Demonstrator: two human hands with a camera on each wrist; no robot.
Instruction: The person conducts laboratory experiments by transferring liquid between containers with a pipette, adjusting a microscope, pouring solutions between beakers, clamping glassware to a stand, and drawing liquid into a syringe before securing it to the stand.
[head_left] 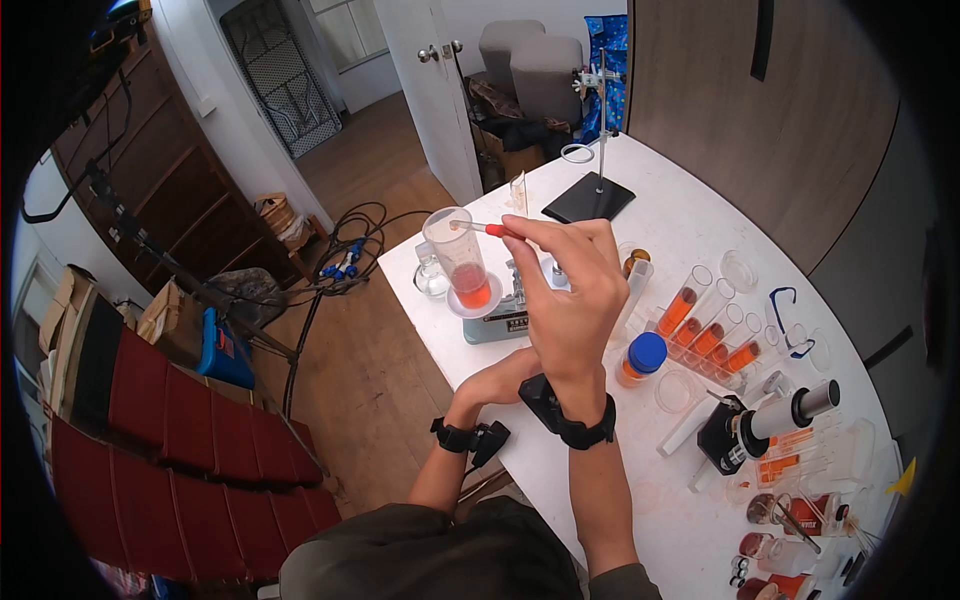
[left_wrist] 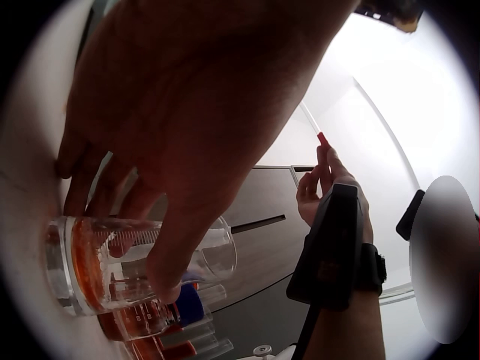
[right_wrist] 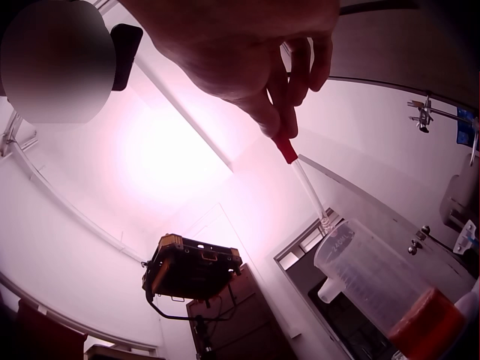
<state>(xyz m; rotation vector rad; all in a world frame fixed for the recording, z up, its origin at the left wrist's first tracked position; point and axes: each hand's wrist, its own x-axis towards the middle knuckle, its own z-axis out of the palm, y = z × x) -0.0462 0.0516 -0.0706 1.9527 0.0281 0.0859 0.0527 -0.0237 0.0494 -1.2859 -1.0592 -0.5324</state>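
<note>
My right hand (head_left: pixel 575 290) pinches the red bulb (head_left: pixel 496 230) of a glass dropper between thumb and fingers. The dropper's glass tube (right_wrist: pixel 310 187) slants down, its tip at the mouth of a clear plastic measuring cup (right_wrist: pixel 367 262). Red liquid (head_left: pixel 470 287) fills the cup's lower part. It stands on the round pan (head_left: pixel 487 304) of a small balance (head_left: pixel 485 331). Low by the table, my left hand (left_wrist: pixel 172 142) grips a glass beaker (left_wrist: pixel 90 262) with a little orange-red liquid, thumb on one side and fingers on the other. In the head view my right hand hides that beaker.
A clear glass bottle (head_left: pixel 430 278) stands left of the cup, near the table edge. Behind is a ring stand (head_left: pixel 590 200). To the right are a blue-capped bottle (head_left: pixel 645 352), racked tubes of orange liquid (head_left: pixel 710 345), goggles (head_left: pixel 795 338) and a microscope (head_left: pixel 745 435).
</note>
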